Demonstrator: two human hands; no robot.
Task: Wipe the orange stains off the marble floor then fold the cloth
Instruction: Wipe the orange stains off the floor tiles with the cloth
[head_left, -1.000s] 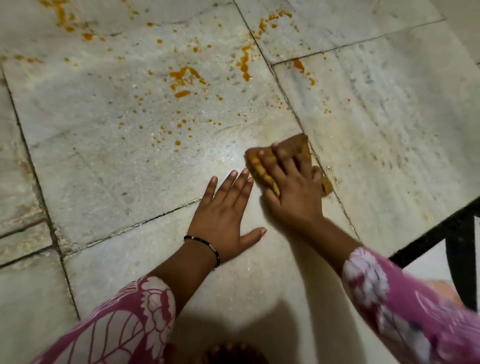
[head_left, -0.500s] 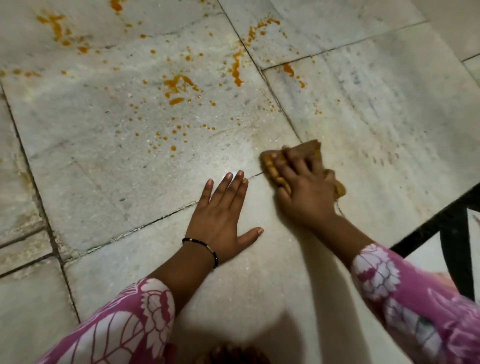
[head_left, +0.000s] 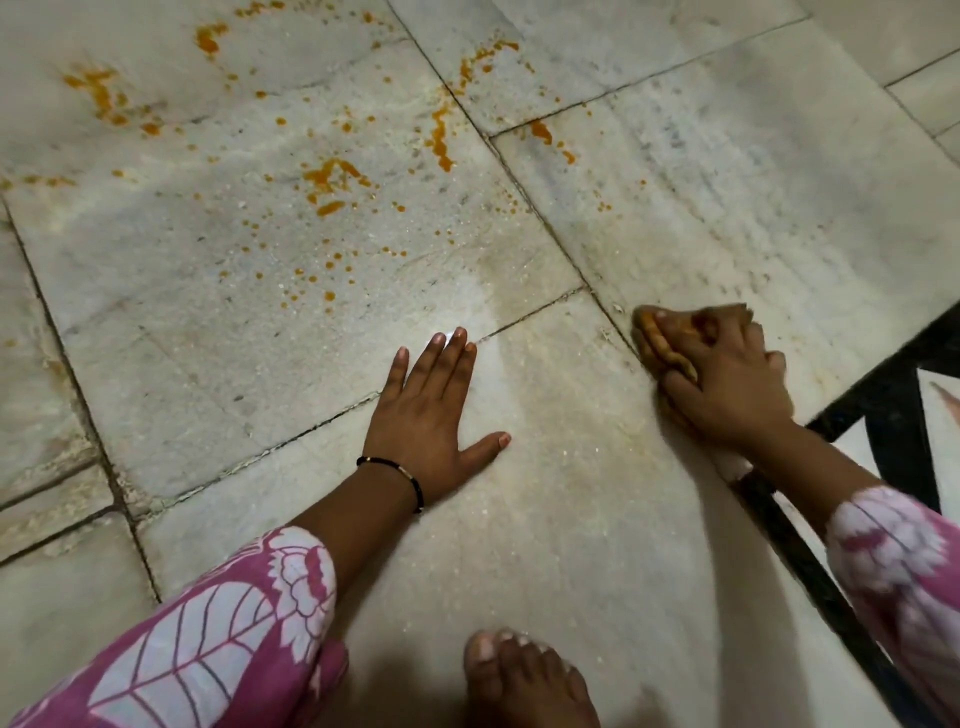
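Observation:
Orange stains (head_left: 332, 179) and many small drops spatter the pale marble floor (head_left: 208, 291) across the upper half of the head view. My right hand (head_left: 727, 379) presses a bunched, orange-soaked cloth (head_left: 662, 345) onto the floor at the right, with its fingers curled over it; only the cloth's left edge shows. My left hand (head_left: 434, 415) lies flat on the floor with straight fingers, left of the cloth and apart from it. It holds nothing.
A black metal frame (head_left: 883, 395) stands at the right edge, just behind my right wrist. My bare foot (head_left: 524, 680) is at the bottom centre. Dark grout lines cross the floor between slabs.
My right hand has slid the cloth to the right along the floor, away from my left hand. The left hand stays planted. My foot has come into view.

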